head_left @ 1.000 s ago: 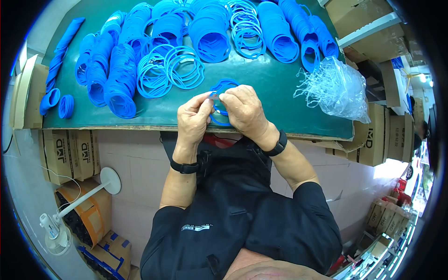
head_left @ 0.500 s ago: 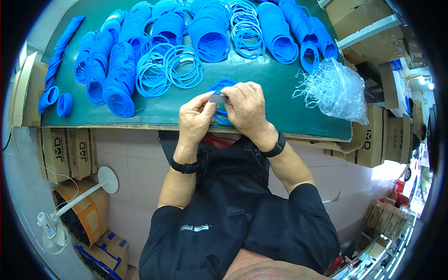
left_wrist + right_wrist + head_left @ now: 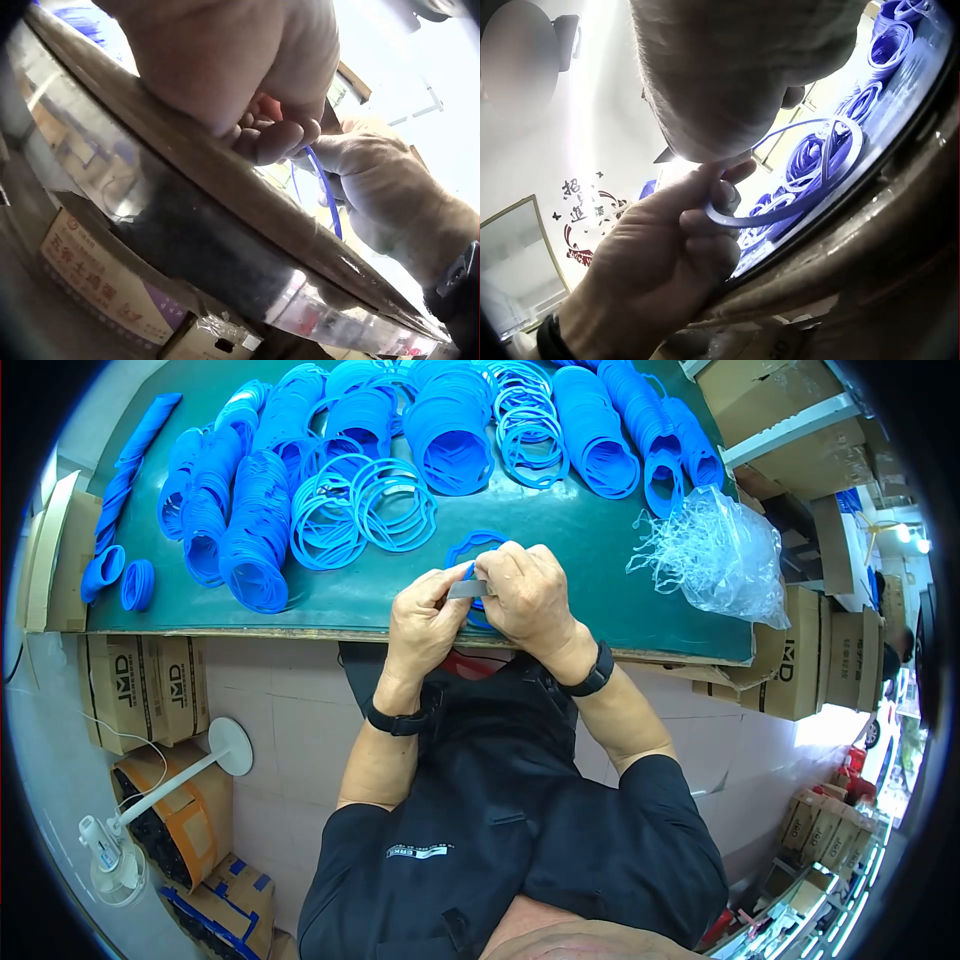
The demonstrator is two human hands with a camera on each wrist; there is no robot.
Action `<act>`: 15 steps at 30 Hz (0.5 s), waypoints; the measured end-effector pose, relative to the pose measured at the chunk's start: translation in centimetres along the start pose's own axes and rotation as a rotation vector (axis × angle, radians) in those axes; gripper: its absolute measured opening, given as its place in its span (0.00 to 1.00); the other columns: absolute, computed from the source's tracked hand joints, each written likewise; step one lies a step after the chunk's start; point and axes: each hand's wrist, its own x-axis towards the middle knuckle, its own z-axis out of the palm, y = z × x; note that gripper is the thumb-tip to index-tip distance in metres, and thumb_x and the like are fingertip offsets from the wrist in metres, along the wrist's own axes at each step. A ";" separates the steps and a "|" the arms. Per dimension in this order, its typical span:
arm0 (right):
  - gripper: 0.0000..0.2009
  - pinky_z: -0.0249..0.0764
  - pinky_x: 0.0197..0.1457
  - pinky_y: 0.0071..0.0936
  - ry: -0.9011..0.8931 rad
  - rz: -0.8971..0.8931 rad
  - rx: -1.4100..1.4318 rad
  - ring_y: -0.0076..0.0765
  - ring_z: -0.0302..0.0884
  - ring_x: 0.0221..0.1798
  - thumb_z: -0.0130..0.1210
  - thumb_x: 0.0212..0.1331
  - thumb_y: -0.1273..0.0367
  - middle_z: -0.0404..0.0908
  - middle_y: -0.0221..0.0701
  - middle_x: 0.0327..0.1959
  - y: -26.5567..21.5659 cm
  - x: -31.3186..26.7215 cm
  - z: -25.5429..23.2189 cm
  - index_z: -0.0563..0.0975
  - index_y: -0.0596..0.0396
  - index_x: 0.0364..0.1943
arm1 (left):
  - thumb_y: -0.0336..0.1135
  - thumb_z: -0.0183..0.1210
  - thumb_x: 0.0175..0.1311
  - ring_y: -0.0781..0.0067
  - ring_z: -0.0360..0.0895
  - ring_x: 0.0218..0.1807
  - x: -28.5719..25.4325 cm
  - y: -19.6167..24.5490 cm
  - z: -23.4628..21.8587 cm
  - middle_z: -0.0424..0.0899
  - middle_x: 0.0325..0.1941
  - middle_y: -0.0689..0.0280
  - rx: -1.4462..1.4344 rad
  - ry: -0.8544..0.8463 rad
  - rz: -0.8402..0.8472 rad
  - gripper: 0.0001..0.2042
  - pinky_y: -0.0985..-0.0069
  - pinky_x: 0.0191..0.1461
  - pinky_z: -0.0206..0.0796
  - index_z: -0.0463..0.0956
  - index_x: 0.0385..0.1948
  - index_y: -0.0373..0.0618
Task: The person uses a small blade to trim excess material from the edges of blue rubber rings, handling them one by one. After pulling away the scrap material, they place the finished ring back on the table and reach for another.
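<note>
Both hands now sit lower, near the surface [image 3: 600,560] edge at 6 o'clock. The left hand [image 3: 425,625] and right hand [image 3: 528,598] pinch a blue ring [image 3: 470,546] and a grey strip [image 3: 466,590], maybe a blade, so trimming goes on.

Left hand [image 3: 425,622] and right hand [image 3: 528,598] together on blue ring [image 3: 470,550], grey blade [image 3: 466,589] between

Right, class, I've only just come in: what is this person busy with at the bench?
A person at a green table grips one blue ring with both hands, the left hand and right hand close together, with a small grey blade between them. Stacks of blue rings lie behind, a clear plastic bag to the right.
</note>
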 end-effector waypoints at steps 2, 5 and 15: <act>0.11 0.66 0.31 0.36 -0.016 0.010 0.018 0.40 0.72 0.24 0.65 0.47 0.76 0.74 0.29 0.26 -0.1 0.3 -0.5 0.75 0.50 0.34 | 0.26 0.61 0.74 0.86 0.75 0.29 0.0 -0.1 -0.1 0.84 0.38 0.68 -0.044 -0.027 0.022 0.13 0.85 0.30 0.66 0.84 0.57 0.39; 0.13 0.64 0.30 0.37 -0.026 0.018 0.043 0.41 0.70 0.23 0.66 0.46 0.77 0.75 0.29 0.26 -0.2 0.3 -0.6 0.76 0.51 0.35 | 0.28 0.62 0.74 0.87 0.74 0.29 -0.1 -0.2 -0.3 0.84 0.37 0.69 -0.107 -0.030 -0.032 0.13 0.86 0.30 0.65 0.84 0.57 0.38; 0.15 0.64 0.30 0.35 0.002 -0.026 0.059 0.39 0.69 0.23 0.67 0.45 0.77 0.73 0.28 0.25 0.1 -0.6 -0.9 0.72 0.49 0.34 | 0.34 0.63 0.76 0.89 0.71 0.26 0.4 0.7 -1.0 0.81 0.29 0.74 -0.204 -0.027 -0.230 0.13 0.87 0.29 0.63 0.84 0.54 0.36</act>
